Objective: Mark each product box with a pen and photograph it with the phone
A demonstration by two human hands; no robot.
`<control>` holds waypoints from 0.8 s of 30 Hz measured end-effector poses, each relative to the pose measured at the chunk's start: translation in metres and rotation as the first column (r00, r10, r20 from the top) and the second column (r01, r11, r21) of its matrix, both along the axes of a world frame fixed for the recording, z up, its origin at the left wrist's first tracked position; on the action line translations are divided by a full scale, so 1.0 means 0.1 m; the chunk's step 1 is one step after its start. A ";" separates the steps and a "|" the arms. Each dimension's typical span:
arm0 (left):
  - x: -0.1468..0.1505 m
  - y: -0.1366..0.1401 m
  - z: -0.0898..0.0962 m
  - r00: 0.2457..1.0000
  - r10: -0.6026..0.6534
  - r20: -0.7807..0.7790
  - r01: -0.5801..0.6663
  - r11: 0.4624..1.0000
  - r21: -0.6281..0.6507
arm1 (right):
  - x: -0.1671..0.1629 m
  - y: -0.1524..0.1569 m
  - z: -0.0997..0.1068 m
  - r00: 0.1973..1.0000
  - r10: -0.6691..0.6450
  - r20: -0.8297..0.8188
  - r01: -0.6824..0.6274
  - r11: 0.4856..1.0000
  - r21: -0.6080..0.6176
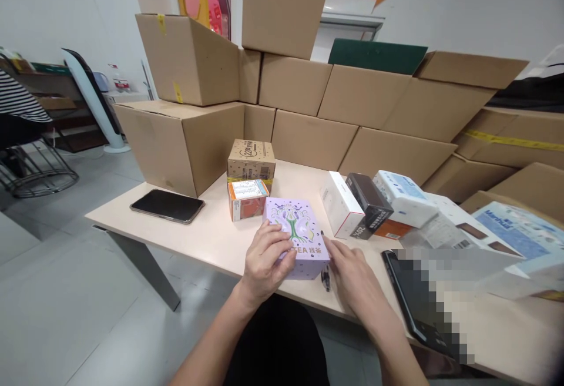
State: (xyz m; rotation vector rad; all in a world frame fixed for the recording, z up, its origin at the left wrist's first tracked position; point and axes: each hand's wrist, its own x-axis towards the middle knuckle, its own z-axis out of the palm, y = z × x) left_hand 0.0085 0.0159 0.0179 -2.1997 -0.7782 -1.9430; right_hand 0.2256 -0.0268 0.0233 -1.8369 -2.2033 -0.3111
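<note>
Purple box (308,227), gold lettering "TEA 找茶" on top, any preceding letters covered by fingers; at the front edge of the pale table (211,238). Left hand (268,259): bent over the box's left front corner, fingers and thumb on the top; gripping or merely resting, cannot tell. Right hand (352,271): fingers bent at the box's right side, tips partly hidden, grip cannot be told; beside it a dark slim object (325,279), mostly concealed. Brown carton (251,160), marked "22", toward the back edge; orange-and-white box (249,204) before it, print too small to read. White box (343,204) and dark box (369,205), latter showing "20%", stand right of the purple box, bare strip between. Blue-and-white package (520,227), "Manhua", near the right end. Phone (167,205) near the left corner, open surface between it and the purple box. Dark device (408,292) at the front edge, right part pixelated.
</note>
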 end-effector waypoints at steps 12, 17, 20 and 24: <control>0.00 -0.01 0.00 1.000 0.003 0.006 -0.003 1.000 -0.017 | 0.77 -0.95 -0.30 0.680 -0.720 -0.142 0.729 0.684 0.022; 0.00 -0.01 -0.02 1.000 -0.015 0.006 0.015 1.000 -0.021 | 0.66 -0.85 -0.25 0.609 -0.782 -0.130 0.784 0.619 -0.051; -0.01 -0.01 -0.04 0.999 -0.048 0.009 0.049 0.998 -0.042 | 0.66 -0.82 -0.24 0.587 -0.794 -0.154 0.798 0.600 -0.055; -0.04 -0.02 -0.07 0.995 -0.095 0.018 0.097 0.993 -0.074 | 0.73 -0.90 -0.34 0.638 -0.718 -0.279 0.745 0.667 -0.011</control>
